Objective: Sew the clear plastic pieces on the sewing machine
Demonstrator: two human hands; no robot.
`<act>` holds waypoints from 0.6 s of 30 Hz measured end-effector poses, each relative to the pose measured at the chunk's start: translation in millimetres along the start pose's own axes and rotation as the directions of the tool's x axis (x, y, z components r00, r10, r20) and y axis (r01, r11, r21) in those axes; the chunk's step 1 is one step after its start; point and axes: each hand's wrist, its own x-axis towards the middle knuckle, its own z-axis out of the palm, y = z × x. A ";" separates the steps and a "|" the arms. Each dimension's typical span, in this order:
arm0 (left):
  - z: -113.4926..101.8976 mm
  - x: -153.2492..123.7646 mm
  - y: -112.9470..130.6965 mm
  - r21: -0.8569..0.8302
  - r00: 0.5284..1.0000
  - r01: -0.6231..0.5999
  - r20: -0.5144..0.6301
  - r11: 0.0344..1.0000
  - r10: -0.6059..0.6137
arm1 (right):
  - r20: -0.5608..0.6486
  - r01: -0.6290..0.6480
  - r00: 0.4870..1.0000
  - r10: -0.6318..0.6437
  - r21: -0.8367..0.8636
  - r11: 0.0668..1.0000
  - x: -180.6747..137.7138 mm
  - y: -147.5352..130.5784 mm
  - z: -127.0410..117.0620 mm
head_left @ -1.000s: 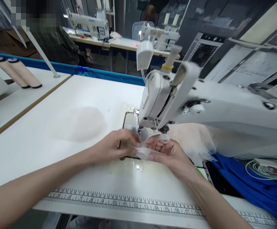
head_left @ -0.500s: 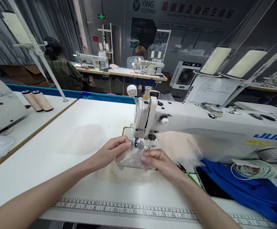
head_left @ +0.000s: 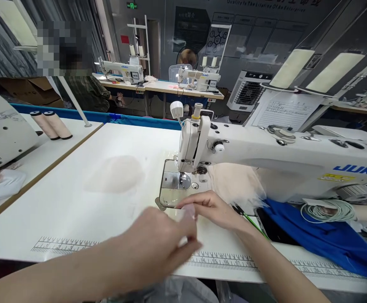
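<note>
My left hand (head_left: 167,240), blurred by motion, is curled closed in front of the sewing machine's needle area, its fingers against my right hand. My right hand (head_left: 210,208) is pinched at the front edge of the metal machine bed (head_left: 170,195). A small pale, see-through bit of sheer fabric (head_left: 188,211) shows where the hands meet; the rest of it is hidden behind my left hand. The presser foot (head_left: 182,179) stands just beyond my fingers, with no fabric visible under it. To its right lies a pile of sheer peach pieces (head_left: 237,183).
The white sewing machine (head_left: 265,153) spans the right side. Green-handled snips (head_left: 254,225), a dark phone (head_left: 274,229) and blue cloth (head_left: 322,242) lie beneath its arm. A ruler strip (head_left: 221,261) runs along the table's front edge. Peach thread cones (head_left: 52,125) stand left; a person (head_left: 87,92) sits beyond.
Both hands held the sheer piece stretched by the needle area. Now my left hand has moved toward me and right, crossing in front of my right hand. The view has tilted down slightly.
</note>
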 end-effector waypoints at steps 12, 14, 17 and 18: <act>-17.9 4.7 -56.9 -0.620 0.983 0.172 0.163 0.765 -0.089 | 0.187 -0.002 0.982 -0.029 0.163 0.987 -2.7 -23.3 18.6; -17.0 0.7 -67.6 -0.708 0.952 0.219 0.307 0.672 0.013 | 0.228 -0.018 0.973 -0.021 0.169 0.985 -5.5 -32.1 26.8; -13.7 -15.7 -75.0 -0.794 0.932 0.298 0.363 0.530 0.020 | 0.212 -0.025 0.977 -0.010 0.161 0.987 -8.6 -36.8 35.3; -13.4 -23.7 -76.4 -0.819 0.937 0.307 0.350 0.484 -0.003 | 0.196 -0.030 0.981 0.004 0.131 0.991 -8.7 -35.4 37.5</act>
